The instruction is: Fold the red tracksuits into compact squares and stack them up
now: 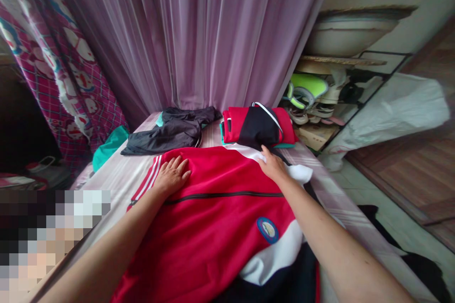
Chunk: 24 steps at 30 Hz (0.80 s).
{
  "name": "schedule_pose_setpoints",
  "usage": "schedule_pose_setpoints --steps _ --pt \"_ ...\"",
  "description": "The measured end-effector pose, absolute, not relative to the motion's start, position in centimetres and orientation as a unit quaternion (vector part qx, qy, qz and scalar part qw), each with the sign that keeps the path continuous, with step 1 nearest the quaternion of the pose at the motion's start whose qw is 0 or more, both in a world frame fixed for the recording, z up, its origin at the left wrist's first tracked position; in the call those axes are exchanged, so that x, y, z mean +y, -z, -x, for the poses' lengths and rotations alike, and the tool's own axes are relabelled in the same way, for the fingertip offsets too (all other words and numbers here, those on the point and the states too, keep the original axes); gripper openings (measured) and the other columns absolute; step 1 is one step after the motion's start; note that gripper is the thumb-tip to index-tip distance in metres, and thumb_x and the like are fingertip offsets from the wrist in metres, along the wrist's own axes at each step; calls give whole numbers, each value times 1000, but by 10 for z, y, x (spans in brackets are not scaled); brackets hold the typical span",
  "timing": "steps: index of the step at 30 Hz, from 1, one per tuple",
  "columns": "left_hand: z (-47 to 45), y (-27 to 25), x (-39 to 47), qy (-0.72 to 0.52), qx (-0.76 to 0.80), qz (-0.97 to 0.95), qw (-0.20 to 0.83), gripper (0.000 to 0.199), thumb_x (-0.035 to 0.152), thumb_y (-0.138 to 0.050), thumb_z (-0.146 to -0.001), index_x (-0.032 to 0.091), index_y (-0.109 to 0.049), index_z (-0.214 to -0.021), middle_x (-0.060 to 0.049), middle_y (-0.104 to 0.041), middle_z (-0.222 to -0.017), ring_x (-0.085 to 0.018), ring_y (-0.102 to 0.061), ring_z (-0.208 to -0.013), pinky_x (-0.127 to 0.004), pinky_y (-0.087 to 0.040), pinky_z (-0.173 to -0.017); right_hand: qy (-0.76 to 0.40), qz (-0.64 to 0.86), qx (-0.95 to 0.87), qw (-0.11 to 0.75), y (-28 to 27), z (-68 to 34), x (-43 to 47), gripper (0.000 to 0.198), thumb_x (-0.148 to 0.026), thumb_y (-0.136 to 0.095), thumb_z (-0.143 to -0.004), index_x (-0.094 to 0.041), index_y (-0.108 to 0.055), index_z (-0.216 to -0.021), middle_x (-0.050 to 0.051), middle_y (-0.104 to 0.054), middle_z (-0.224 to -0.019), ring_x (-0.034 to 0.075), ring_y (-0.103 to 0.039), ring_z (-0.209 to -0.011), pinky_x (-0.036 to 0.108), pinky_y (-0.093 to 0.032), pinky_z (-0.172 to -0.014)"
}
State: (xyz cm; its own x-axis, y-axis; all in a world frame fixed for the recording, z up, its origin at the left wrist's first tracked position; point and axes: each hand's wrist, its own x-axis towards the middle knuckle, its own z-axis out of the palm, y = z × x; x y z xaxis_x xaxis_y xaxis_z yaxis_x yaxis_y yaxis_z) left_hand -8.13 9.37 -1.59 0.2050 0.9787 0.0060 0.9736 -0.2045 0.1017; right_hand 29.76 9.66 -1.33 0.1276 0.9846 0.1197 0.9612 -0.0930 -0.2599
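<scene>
A red zip jacket (213, 170) with white and black panels and a round blue badge (268, 230) lies spread on the bed, its black zip running across. My left hand (172, 175) rests flat on the red cloth by the white-striped edge, fingers apart. On the jacket's far right part, my right hand (273, 163) touches the white panel (245, 152); its thumb and a finger are apart, while the others are partly hidden. Just beyond it sits a folded red and black garment (259, 125) with white piping. Dark crumpled clothing (167, 130) lies beyond my left hand.
Purple curtains (213, 33) hang behind the bed (113, 177). A teal cloth (110, 147) is at the left edge. To the right stands a rack (387, 78) with shoes, a basin (350, 35) and a pale plastic bag (398, 109). Dark cloth (423, 265) lies on the floor.
</scene>
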Motion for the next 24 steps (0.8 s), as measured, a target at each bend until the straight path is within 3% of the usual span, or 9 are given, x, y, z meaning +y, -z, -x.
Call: schedule_pose_setpoints --steps 2,6,11,16,19,22,24 --pt "83 11 94 -48 615 -786 40 49 42 -42 -96 25 -53 -141 -10 -43 -156 -31 -39 -144 -49 -29 -118 -72 741 -650 152 4 -311 76 53 -28 -50 -94 -17 -48 -147 10 -68 -130 24 -64 -115 33 -47 -98" --pt "91 -1 70 -119 553 -824 43 47 37 -37 -97 16 -63 -129 -15 -55 -145 -29 -50 -135 -44 -34 -116 -81 757 -625 173 -10 -341 26 37 -32 -47 -94 -23 -71 -120 6 -75 -115 22 -68 -105 29 -51 -90" --pt "96 -21 -14 -207 485 -844 102 46 48 -38 -97 20 -71 -111 -12 -69 -123 -26 -61 -117 -42 -44 -107 -41 795 -566 214 -14 -367 -29 37 -32 -49 -89 -22 -75 -113 7 -77 -107 24 -69 -97 32 -52 -83" --pt "95 -39 -97 -158 411 -866 238 50 61 -43 -93 23 -74 -88 -9 -73 -98 -24 -64 -95 -36 -48 -94 -49 818 -517 248 -8 -368 -63 35 -32 -50 -87 -24 -76 -108 6 -77 -102 24 -70 -95 32 -53 -79" --pt "96 -40 -127 -127 347 -885 283 45 66 -58 -84 25 -76 -91 -9 -72 -108 -26 -63 -103 -38 -45 -98 -52 812 -519 263 -4 -359 -78 35 -33 -50 -86 -26 -76 -108 5 -77 -105 24 -69 -96 33 -54 -82" --pt "99 -34 -144 -123 329 -900 258 45 64 -72 -73 28 -76 -100 -9 -66 -128 -31 -56 -121 -42 -41 -105 -44 792 -541 280 -5 -348 -90 35 -31 -48 -85 -25 -75 -107 6 -73 -117 24 -67 -105 36 -52 -91" --pt "101 -29 -150 -123 327 -908 232 33 55 -73 -76 27 -76 -93 -9 -62 -136 -33 -51 -128 -45 -37 -110 -25 774 -560 295 -6 -340 -99 35 -28 -47 -85 -24 -75 -105 7 -70 -124 25 -63 -115 37 -50 -99"
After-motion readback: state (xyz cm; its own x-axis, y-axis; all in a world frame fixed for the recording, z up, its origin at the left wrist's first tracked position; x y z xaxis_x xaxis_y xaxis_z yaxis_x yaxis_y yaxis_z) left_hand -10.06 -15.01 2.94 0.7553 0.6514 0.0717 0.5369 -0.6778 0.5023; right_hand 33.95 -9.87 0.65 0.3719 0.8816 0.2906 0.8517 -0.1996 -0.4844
